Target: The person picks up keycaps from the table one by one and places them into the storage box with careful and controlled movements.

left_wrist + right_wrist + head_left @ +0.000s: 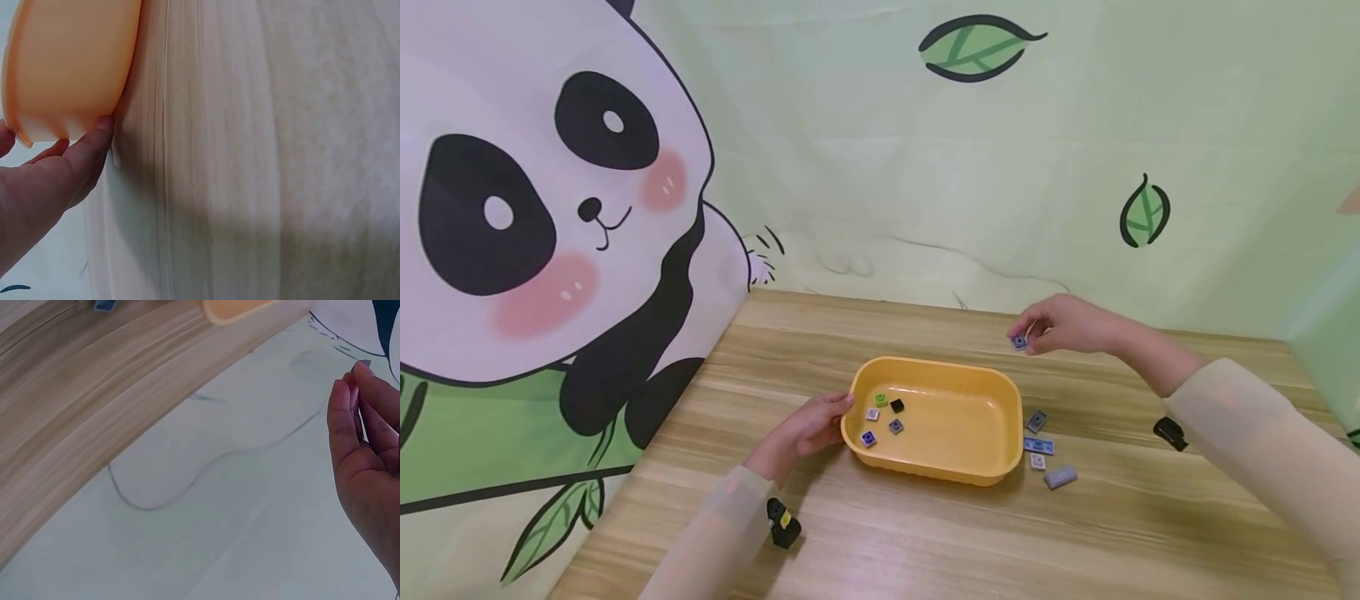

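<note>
My left hand [817,423] holds the left end of a yellow plastic tray [937,475], thumb at the rim and fingers against the outer wall, as the left wrist view also shows. Inside the tray's left part lie several small square bricks: a lime one [881,400], a black one [897,406], a white one [872,414], a grey one [896,427] and a blue one [868,438]. Beyond the tray's far right corner, my right hand [1066,325] pinches a small blue-grey brick [1018,342] between thumb and fingertips, raised over the table.
Beside the tray's right end lie a dark grey brick [1037,421], a long blue brick [1039,446], a white brick [1037,462] and a grey block [1061,477]. A black object [784,525] sits by the left sleeve, another black piece [1170,433] below the right forearm. A panda-printed cloth [880,167] backs the table.
</note>
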### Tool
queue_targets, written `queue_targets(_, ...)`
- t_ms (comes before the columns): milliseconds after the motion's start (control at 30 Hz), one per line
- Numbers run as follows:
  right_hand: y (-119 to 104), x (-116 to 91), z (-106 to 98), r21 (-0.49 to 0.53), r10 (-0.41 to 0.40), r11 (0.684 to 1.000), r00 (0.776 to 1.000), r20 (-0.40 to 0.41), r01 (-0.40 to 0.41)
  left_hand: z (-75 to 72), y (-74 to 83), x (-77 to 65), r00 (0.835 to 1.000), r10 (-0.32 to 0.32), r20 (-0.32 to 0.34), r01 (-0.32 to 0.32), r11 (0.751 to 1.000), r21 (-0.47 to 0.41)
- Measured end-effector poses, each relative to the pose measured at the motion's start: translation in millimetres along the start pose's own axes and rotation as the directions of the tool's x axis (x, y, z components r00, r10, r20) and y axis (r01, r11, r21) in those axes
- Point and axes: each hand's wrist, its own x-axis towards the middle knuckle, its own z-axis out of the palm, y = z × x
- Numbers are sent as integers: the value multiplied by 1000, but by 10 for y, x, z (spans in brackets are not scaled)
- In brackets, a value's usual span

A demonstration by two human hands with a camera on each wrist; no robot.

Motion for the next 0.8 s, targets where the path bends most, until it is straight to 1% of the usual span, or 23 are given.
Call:
queue_targets(167,-111,141,85,-12,-30,999,999,31,30,-6,11,-1,1000,-6,-5,6,1000,8)
queue_targets(400,-257,294,180,-1,-66,998,995,75,67,-9,30,6,1000,-13,2,13,1000,7)
queue_targets(800,-398,541,328,-6,-95,995,983,156,97,1,31,-5,1000,-12,-3,12,1000,13)
